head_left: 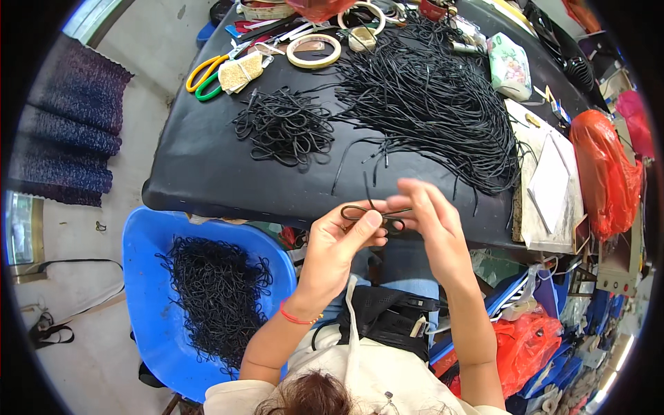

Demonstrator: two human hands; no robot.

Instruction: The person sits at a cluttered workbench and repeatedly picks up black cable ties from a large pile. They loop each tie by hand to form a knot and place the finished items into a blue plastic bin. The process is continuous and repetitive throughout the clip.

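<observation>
My left hand [339, 245] and my right hand [429, 221] meet in front of the black table [207, 173], both pinching one thin black cord [360, 209] bent into a small loop between the fingertips. A short end of the cord sticks up above the fingers. A red band circles my left wrist. On the table beyond lie a large heap of straight black cords [429, 97] and a smaller pile of looped cords [283, 126].
A blue tub [149, 277] full of looped black cords stands on the floor at lower left. Yellow-and-green scissors [204, 75], tape rolls [313, 50], a floral pouch [510, 66], and red plastic bags [605, 173] crowd the table's far and right sides.
</observation>
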